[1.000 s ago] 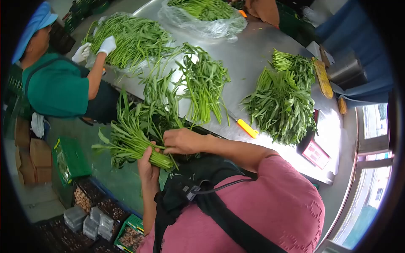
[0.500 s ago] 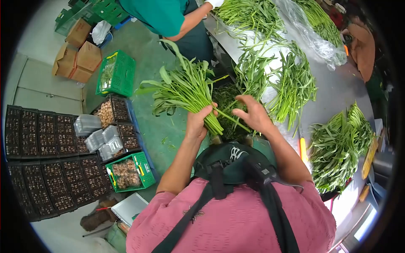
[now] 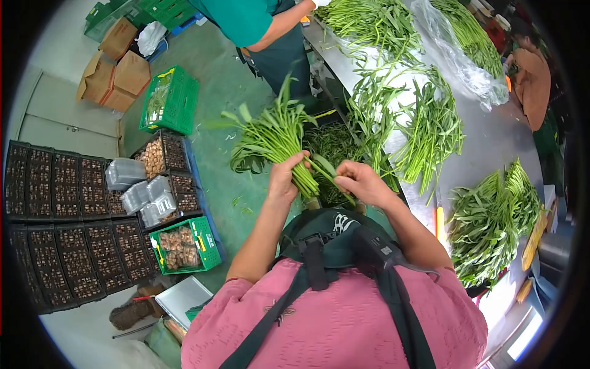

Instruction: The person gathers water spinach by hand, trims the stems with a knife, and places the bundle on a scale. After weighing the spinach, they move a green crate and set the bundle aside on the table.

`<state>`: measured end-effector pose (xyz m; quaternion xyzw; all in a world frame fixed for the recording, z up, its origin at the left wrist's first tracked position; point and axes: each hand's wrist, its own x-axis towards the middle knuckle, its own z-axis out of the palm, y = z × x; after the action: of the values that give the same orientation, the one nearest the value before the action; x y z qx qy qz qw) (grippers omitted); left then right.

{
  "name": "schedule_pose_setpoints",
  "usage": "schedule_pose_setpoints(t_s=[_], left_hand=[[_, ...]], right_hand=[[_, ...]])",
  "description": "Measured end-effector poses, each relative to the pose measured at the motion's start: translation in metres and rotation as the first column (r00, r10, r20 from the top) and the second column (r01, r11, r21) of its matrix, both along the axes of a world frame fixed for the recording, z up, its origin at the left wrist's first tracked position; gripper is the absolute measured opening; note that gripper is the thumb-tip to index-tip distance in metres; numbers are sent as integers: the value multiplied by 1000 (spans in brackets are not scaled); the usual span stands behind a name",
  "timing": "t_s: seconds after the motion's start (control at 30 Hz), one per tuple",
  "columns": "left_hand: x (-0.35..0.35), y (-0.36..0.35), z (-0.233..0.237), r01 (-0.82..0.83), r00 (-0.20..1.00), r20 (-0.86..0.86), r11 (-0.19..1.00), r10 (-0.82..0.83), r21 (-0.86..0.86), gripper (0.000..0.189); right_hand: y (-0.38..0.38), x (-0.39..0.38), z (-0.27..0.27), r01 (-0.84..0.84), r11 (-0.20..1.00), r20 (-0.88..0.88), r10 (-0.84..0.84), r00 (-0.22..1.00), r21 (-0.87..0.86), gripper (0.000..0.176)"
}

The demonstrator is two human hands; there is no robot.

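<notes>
The bunch of leafy greens (image 3: 273,136) is in the middle of the frame, a little above centre, held over the green floor (image 3: 215,160) just beside the edge of the counter (image 3: 491,144). Its leaves fan toward the upper left and its cut ends point to the lower right. The left hand (image 3: 284,179) has its grip clenched around the stalks near the cut ends. The right hand (image 3: 361,183), just to the right, has its grip pinched on a single stalk (image 3: 326,167) that sticks out of the bunch. Behind the hands is a dark bin (image 3: 335,144) with more greens inside. On the counter at the right lie loose piles of greens (image 3: 495,215) and an orange-handled knife (image 3: 440,222). At the top of the frame a co-worker (image 3: 246,18) in a green shirt stands at the counter. Green crates (image 3: 171,101) and black trays (image 3: 55,203) stand on the floor at the left.
</notes>
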<state>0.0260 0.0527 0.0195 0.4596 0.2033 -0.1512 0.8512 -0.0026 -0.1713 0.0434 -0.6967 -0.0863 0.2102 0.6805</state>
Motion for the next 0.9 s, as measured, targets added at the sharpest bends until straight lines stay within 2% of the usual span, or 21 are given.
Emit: schedule_pose_setpoints(t_s=[0.03,0.07,0.1,0.13,0.17,0.2,0.23,0.27,0.3,0.33,0.43,0.57,0.63,0.7,0.77,0.87,0.9], left_hand=[[1,5,-1,-17,1000,7,999,17,-29,20],[2,9,-3,-26,999,28,998,27,-49,19],[1,10,1,-24,999,26,999,25,-48,19],[0,10,6,-11,999,31,999,13,-48,19],[1,9,8,2,999,40,999,-1,-49,20],[1,8,4,0,999,51,999,2,-33,21],[2,6,-1,1,998,56,999,1,-33,21],[1,4,-6,35,998,51,997,-32,-67,22],[3,-2,-1,70,996,53,992,-65,-103,23],[0,-12,8,25,996,83,996,-18,-80,23],[-3,-19,10,89,987,142,992,-75,-94,29],[-10,-28,10,198,971,151,978,-186,-67,33],[-17,-34,6,246,962,141,965,-232,-88,36],[-23,-43,9,220,970,123,974,-212,-58,30],[-24,-46,4,248,961,149,965,-233,-89,28],[-27,-47,-12,139,982,148,983,-121,-122,21],[-27,-48,-12,154,980,149,980,-135,-125,21]], right_hand=[[-5,-3,-1,-10,998,-57,7,998,-62,8],[-9,-5,-9,115,986,-14,-117,993,-119,11],[-9,-3,-9,116,986,-17,-119,993,-119,11],[-11,-1,-8,322,874,473,-124,872,-365,16],[-13,1,-7,590,676,828,54,558,-442,22],[-8,2,-10,524,763,780,-40,624,-379,27],[-9,0,-10,526,763,784,-41,620,-376,27],[-8,-3,-7,236,884,428,-46,903,-403,25],[-5,-5,-2,-45,958,-1,46,999,-282,23],[1,-8,-4,21,954,105,11,994,-301,20],[10,-13,-6,161,973,-64,-173,983,-168,21],[16,-13,-5,282,951,-11,-285,958,-128,21],[20,-15,-4,277,951,114,-263,958,-138,19],[24,-15,-14,363,930,279,-332,901,-66,20],[20,-14,-12,350,930,285,-307,908,-114,21],[13,-12,-7,255,932,232,-196,953,-257,24],[9,-13,-8,269,928,234,-210,949,-259,24]])
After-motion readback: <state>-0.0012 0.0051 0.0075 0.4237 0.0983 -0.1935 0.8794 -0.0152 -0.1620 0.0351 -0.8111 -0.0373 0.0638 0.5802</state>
